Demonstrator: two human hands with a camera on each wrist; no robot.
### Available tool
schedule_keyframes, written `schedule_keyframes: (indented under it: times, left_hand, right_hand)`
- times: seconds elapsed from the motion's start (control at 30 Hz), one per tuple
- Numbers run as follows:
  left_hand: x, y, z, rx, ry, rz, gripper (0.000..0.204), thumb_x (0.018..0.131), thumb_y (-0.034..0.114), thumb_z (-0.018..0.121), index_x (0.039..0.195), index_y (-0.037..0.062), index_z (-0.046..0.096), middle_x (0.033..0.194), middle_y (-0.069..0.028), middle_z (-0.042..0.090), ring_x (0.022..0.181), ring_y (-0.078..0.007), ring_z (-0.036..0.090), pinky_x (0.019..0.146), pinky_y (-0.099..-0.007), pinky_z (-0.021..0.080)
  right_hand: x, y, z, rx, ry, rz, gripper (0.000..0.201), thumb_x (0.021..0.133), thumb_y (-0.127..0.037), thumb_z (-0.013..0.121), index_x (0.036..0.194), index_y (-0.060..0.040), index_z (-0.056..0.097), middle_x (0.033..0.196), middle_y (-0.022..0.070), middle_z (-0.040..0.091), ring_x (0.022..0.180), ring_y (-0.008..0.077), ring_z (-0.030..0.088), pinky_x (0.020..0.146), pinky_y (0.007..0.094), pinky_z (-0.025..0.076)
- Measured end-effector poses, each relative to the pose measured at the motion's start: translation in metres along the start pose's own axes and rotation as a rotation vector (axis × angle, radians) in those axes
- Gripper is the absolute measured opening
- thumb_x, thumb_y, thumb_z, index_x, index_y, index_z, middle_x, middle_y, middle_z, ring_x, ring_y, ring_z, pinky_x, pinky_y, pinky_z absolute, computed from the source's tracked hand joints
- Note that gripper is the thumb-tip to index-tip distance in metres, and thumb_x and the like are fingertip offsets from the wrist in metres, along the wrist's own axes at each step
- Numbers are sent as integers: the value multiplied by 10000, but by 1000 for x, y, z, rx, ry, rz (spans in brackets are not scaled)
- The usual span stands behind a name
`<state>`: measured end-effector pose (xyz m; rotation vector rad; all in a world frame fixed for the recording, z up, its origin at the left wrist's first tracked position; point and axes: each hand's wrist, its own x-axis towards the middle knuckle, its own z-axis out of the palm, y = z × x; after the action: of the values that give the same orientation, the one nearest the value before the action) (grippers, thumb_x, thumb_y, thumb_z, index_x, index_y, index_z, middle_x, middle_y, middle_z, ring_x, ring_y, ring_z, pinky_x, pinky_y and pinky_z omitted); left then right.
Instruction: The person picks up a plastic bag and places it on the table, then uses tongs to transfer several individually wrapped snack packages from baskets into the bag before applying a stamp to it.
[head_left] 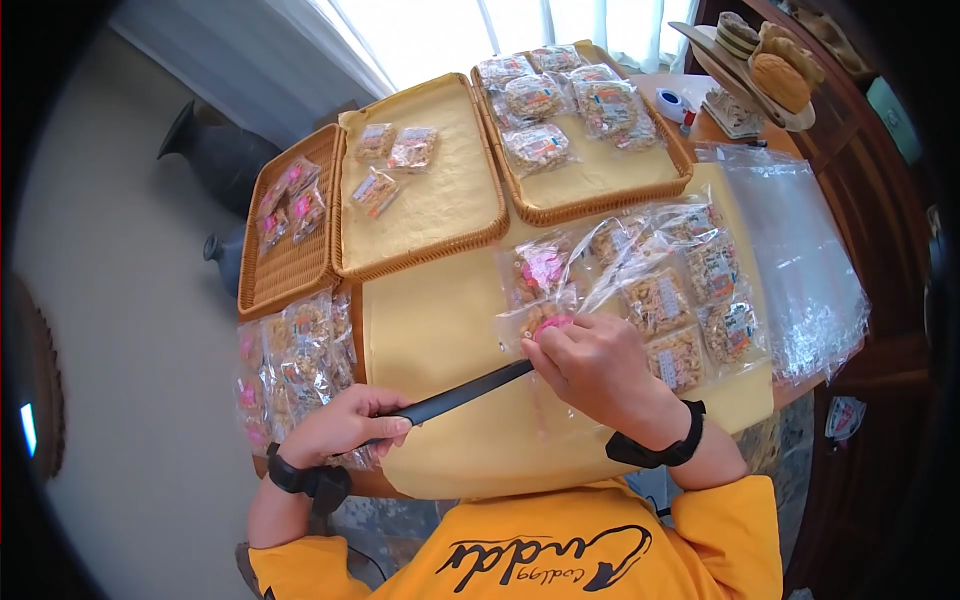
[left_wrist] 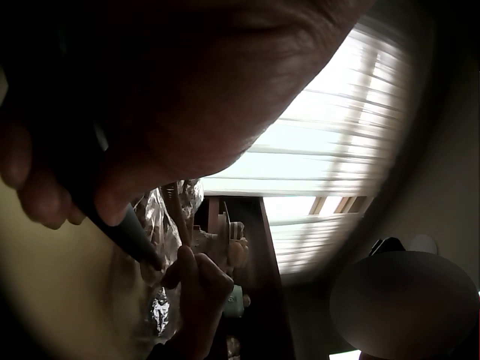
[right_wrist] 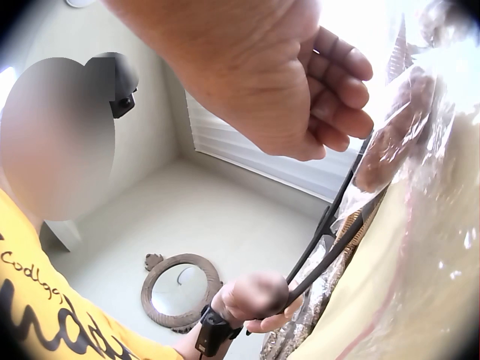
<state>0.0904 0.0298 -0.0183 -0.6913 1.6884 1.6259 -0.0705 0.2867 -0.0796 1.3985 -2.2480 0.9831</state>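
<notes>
One broad yellow sheet (head_left: pixel 430 340) spreads beside three wicker trays (head_left: pixel 600 208). On it lies a clear bag (head_left: pixel 605 285) of snack packets (head_left: pixel 657 303). The left hand (head_left: pixel 335 425) grips a long black tool (head_left: pixel 465 393); the right hand (head_left: pixel 600 365) curls its fingers at the far end, over the bag, their exact hold unclear.

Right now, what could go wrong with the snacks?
The thin edge of the big clear bag might get snagged or creased, because the long black bar ends right beside it. Fingers could get nipped too: the left hand grips one end of the bar and the right hand is at the other. And the flat plastic bags reach the table's edge, so a bump might slide them off.
</notes>
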Motion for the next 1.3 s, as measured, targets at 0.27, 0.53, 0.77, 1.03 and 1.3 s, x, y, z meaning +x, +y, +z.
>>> schedule_keyframes:
  times: [0.27,0.53,0.77,1.03,1.3]
  left_hand:
    - [46,12,10,234,-5,49,283,937,152,616,1166,-14,605,783,18,590,657,-67,514,641,-221,438]
    - [-17,29,-23,473,69,41,402,890,178,667,1250,18,589,815,-10,612,648,-71,533,580,-233,462]
    - [-82,15,-99,275,443,149,352,900,148,635,1222,15,588,739,1,614,531,-52,521,484,-203,436]
    - [-77,-4,-192,98,822,27,175,976,201,541,1007,32,575,718,-27,626,492,-54,542,415,-193,445]
    - [-50,4,-191,-42,684,11,197,982,233,555,979,36,552,712,-36,607,510,-62,555,416,-195,461]
  right_hand:
    - [-4,3,2,-48,-69,-13,267,801,-173,697,606,-119,523,515,34,548,530,204,569,503,332,448]
    - [-3,4,2,-33,-86,-22,271,798,-182,705,605,-129,523,519,31,557,515,204,564,499,333,445]
    - [0,0,-1,-19,-126,8,318,796,-147,729,589,-95,493,512,58,508,508,240,547,481,358,430]
    - [1,0,1,-36,-97,4,295,760,-158,746,594,-117,506,495,47,495,488,232,533,472,356,426]
    - [1,1,1,-38,-121,22,303,771,-162,743,593,-116,503,500,48,497,492,230,533,479,355,427]
